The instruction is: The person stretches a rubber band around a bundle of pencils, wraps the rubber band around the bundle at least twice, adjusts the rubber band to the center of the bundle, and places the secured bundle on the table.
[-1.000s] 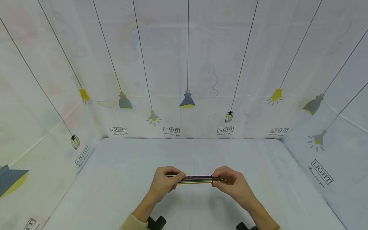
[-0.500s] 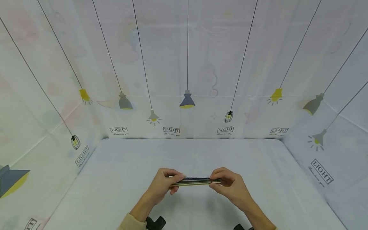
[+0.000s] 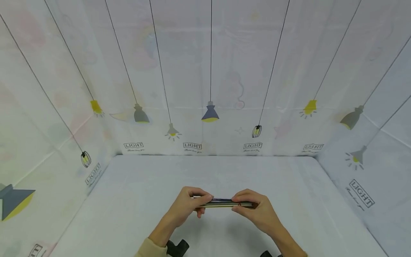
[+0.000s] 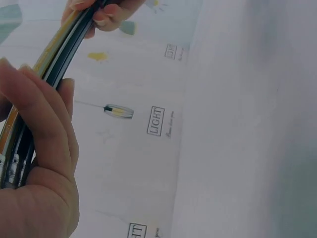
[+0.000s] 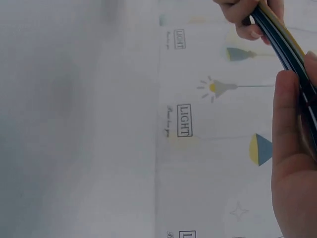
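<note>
A bundle of slim pencils (image 3: 221, 205), dark, white and yellow, is held level above the table in the head view. A thin reddish band (image 3: 239, 204) circles it near its right end. My left hand (image 3: 187, 206) pinches the left part between thumb and fingers. With thumb and fingertips, my right hand (image 3: 255, 209) grips it beside the band; the right end reaches back under that hand. Both wrist views show the bundle (image 4: 62, 57) running between the hands, its far ends partly hidden by fingers.
A white-covered table (image 3: 212, 175) lies beneath the hands. Behind it and at both sides hang white cloth walls (image 3: 179, 71) printed with lamps. Black wrist devices (image 3: 178, 248) show below the forearms.
The hands have come closer together along the bundle. My right fingers have slid left from the banded end, and the band looks tighter against the pencils.
</note>
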Tool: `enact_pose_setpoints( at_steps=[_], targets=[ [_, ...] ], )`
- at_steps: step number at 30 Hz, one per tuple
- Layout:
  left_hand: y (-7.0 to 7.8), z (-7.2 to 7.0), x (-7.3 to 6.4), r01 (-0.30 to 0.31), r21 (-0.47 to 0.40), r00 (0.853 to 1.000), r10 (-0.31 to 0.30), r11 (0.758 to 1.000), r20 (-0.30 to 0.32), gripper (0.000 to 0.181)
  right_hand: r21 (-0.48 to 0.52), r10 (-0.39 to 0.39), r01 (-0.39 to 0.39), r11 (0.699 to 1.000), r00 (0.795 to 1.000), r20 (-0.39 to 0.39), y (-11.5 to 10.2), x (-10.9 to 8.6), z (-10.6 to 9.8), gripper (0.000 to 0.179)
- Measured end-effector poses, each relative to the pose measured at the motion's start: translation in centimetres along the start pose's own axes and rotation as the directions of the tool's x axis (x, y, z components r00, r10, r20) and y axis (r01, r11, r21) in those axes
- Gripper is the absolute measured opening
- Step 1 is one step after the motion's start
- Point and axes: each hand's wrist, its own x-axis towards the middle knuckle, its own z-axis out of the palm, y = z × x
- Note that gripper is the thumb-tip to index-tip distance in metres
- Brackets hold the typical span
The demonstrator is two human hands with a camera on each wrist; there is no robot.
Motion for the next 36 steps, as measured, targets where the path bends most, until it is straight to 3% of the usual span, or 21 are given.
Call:
enact_pose_setpoints(
  at_steps=[3,8,13,18,21,28,32,36],
  targets=[
    [0.0,-0.6,-0.2,-0.002,0.003,1.0,0.002,1.0,0.012,0.033,0.025,0.013,-0.013,1.0,1.0,0.016,-0.1,-0.2,-0.6,0.031],
    [-0.2,-1.2,-0.5,-0.022,-0.008,0.999,0.021,1.0,-0.025,0.03,0.095,0.002,-0.005,0.995,1.0,0.024,-0.3,-0.3,-1.1,0.027],
    [-0.4,-0.6,-0.5,-0.052,-0.054,0.991,0.045,0.997,-0.124,0.029,0.084,-0.084,0.081,0.993,0.996,0.035,-0.1,-0.2,-0.4,0.023],
    [-0.7,0.4,-0.3,-0.039,-0.044,0.952,0.024,0.998,-0.306,0.041,0.086,-0.151,0.149,0.985,0.988,0.018,0.1,-0.2,0.8,0.026],
    [-0.8,0.9,-0.1,-0.034,-0.022,0.926,0.024,0.999,-0.376,0.045,0.074,-0.146,0.145,0.987,0.989,0.008,0.1,-0.3,1.3,0.027],
    [-0.5,2.1,0.0,-0.009,0.058,0.928,0.03,0.998,-0.371,0.045,-0.069,-0.064,0.065,0.995,0.998,0.016,0.2,-0.4,2.5,0.022],
    [-0.5,1.9,-0.1,0.009,0.052,0.928,0.011,0.999,-0.372,0.043,-0.056,-0.057,0.058,0.997,0.998,0.026,0.2,-0.5,2.2,0.027],
    [-0.7,1.3,-0.2,0.029,0.036,0.923,-0.013,0.999,-0.385,0.039,-0.016,-0.101,0.102,0.995,0.993,0.055,0.1,-0.5,1.4,0.03]
  ],
)
